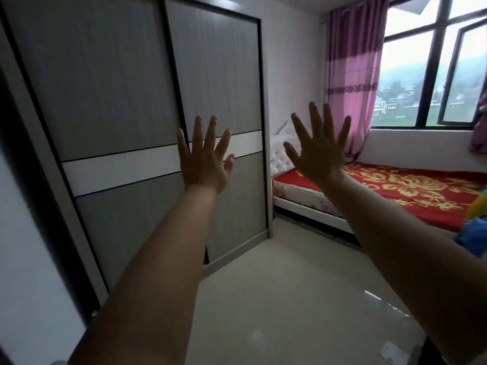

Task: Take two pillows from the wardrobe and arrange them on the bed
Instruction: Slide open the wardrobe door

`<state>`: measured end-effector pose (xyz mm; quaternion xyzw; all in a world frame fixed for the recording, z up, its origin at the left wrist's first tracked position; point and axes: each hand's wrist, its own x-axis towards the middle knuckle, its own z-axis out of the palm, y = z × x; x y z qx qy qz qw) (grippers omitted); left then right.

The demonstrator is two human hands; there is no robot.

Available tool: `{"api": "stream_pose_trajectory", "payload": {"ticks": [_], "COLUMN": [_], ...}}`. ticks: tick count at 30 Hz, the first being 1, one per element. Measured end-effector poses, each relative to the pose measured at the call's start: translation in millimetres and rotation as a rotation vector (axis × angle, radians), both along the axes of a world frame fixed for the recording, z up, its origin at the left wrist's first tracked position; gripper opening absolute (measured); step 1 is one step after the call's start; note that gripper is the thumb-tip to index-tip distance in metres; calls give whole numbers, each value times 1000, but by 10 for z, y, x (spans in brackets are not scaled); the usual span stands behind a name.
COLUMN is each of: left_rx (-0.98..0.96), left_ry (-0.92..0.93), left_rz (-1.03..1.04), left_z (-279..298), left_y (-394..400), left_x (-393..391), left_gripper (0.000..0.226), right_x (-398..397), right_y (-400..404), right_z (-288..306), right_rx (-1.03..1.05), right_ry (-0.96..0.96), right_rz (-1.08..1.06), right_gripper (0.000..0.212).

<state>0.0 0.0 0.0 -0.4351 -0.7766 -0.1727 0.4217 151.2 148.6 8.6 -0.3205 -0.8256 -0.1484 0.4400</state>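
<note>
A tall grey wardrobe (110, 88) with two sliding doors and a white band across the middle fills the left side; both doors are shut, so no pillows show. At the right stands a bed (411, 191) with a red and gold flowered cover and a white tufted headboard (280, 151). Both arms are stretched forward at chest height. My left hand (204, 159) is open, fingers spread, in front of the right wardrobe door. Also open with spread fingers, my right hand (317, 151) is raised in front of the headboard. Neither hand holds anything.
Pink curtains (353, 75) hang beside a dark-framed window (432, 75) behind the bed. A pale tiled floor (276, 285) lies between the wardrobe and the bed. Blue and yellow items (474, 230) sit at the right edge. A white door panel (23, 259) is at far left.
</note>
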Motion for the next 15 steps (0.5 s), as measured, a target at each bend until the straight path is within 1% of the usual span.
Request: {"api": "stream_pose_trajectory", "payload": {"ticks": [2,3,6,8,10,12,15], "left_rx": [-30,-77,-274,-398,-538,-641,-685], "left_ry": [-37,-63,-172,-242,-304,-345,-375], "left_rz": [0,24,124,184,235,267,264], "left_z": [-112,-216,-596,-825,-1071,-1292,-1563], "left_y": [117,197,496,734,1023,1336,1931], "left_x": [-78,-127,-311,-487,-697,-927,-1349], "left_gripper": [55,53,38,30,28,28,29], "right_x": [-214,-324,-670,-904,-1144,-1375,-1742], "right_y": [0,4,59,180,368,636,1187], "right_z": [-99,-173,-490,-714,-967,-1208,-1500], "right_rx": [13,-5,-152,-193,-236,-312,-405], "right_ry": [-36,-61,-120,-175,-236,-271,-324], "right_rz": [21,31,84,100,100,95,78], "right_gripper": [62,59,49,41,35,35,33]}}
